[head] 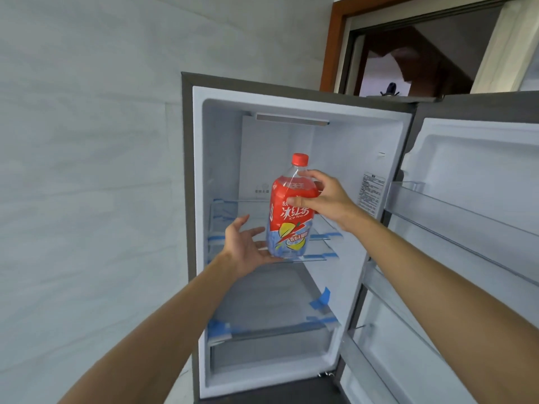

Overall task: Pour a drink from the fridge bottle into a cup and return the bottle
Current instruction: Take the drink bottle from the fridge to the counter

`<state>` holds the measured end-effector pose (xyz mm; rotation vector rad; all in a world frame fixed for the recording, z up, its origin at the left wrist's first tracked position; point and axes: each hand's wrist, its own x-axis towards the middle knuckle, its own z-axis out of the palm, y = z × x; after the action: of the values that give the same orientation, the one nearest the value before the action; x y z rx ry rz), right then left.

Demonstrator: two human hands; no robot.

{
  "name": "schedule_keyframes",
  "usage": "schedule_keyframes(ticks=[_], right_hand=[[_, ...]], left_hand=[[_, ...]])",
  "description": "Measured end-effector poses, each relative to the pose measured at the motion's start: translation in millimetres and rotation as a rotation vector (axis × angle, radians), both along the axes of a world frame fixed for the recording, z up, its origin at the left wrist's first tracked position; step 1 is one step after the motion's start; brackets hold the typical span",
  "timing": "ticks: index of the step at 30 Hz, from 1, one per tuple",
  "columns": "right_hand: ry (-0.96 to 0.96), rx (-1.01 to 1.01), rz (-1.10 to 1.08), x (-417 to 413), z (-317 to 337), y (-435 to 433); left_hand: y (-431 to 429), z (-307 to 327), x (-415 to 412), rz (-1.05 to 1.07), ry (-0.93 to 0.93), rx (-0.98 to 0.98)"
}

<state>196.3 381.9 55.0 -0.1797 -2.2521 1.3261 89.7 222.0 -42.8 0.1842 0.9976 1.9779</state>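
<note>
Right hand [323,199] grips the bottle [290,211] up top, left hand [248,246] open under it; keep supporting the base past the shelf [320,255].

head view, close, facing open fridge [303,106]

Pale wall [87,141]; brown-framed doorway [335,45] upper right.
</note>
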Motion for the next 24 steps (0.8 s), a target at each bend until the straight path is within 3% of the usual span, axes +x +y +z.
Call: schedule_keyframes(ticks=[14,24], right_hand=[[0.001,0.000,0.024,45,-6,-21],[-0.018,-0.028,-0.130,65,-16,-17]], left_hand=[[-15,5,51,-0.034,0.007,-0.048],[8,-17,35,-0.194,-0.035,-0.004]])
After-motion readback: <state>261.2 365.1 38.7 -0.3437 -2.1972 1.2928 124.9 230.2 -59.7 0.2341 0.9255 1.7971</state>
